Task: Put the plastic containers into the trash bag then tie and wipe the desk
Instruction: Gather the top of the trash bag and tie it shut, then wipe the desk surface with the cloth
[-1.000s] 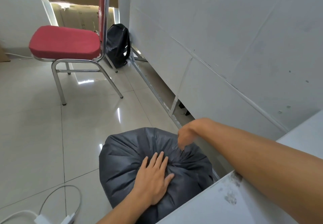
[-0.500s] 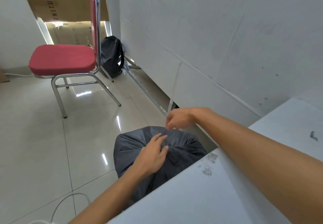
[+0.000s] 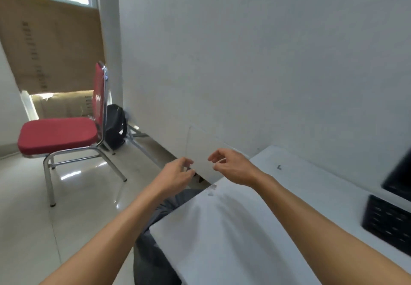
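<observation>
Both hands were up in the air and empty. Left hand (image 3: pixel 178 173) and right hand (image 3: pixel 231 166) sat near each other, not touching, fingers loosely curled round nothing I could see. The frame was blurred, so a thin strand between them couldn't be ruled out.

Trash bag (image 3: pixel 155 255) was below the left forearm, against the desk (image 3: pixel 244 240) edge and well under both hands. The forearm and desk hid its neck, so I couldn't tell whether the knot was done. No plastic containers in view.

Judged step: end of the tie, heading into the wipe.
- Look down past the left hand and tug the neck to confirm the knot held.
- Fetch a cloth; none was visible.
- Start at the grey smudges (image 3: pixel 211 190) just below the right hand, at the desk corner.
- Work out toward the black basket (image 3: pixel 389 224), far to the right of the right hand, and lift it rather than push dirt against it.
</observation>
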Motion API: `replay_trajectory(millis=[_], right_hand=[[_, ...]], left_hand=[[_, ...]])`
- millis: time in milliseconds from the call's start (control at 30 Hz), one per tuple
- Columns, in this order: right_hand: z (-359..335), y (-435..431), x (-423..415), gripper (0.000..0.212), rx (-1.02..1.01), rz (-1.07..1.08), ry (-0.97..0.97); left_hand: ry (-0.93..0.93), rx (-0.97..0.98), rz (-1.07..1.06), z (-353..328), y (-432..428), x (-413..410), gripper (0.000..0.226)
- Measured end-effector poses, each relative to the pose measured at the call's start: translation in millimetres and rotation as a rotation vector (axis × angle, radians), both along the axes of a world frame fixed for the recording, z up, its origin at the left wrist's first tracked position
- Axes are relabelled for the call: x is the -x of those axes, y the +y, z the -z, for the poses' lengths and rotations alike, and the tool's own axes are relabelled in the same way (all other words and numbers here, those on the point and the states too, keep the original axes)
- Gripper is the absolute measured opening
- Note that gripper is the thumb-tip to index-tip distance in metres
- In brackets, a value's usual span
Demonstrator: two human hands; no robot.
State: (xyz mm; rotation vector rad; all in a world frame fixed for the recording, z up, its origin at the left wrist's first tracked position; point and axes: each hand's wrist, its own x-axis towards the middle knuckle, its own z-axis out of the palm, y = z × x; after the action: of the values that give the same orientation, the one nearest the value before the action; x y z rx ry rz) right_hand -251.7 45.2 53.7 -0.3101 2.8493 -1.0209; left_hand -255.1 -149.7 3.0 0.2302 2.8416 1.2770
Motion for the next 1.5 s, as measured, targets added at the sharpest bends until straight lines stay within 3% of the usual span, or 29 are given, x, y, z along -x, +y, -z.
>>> replay_trajectory(millis=[400,600,900,1267,1433,1500], right_hand=[[-44,48,-213,0.032,0.096,0.343,0.109],[-28,101,-316,0.032,0.196,0.566,0.171],[-8,196,-468,0.027,0.177,0.767,0.176],[35,324,-566,0.019,0.212,1.037,0.198],[55,387,-587,0.038,0.203,1.284,0.256],[57,421,-583,0.033,0.132,1.369,0.291]], left_hand=[[0.196,-0.012,0.332,-86,83,-166,0.048],[0.235,-0.036,0.578,-85,152,-249,0.036],[0.19,-0.085,0.789,-63,260,-349,0.022],[0.129,-0.089,0.979,-34,385,-430,0.018],[0.092,-0.082,1.016,-12,429,-429,0.018],[0.07,-0.07,1.017,-4,441,-423,0.018]])
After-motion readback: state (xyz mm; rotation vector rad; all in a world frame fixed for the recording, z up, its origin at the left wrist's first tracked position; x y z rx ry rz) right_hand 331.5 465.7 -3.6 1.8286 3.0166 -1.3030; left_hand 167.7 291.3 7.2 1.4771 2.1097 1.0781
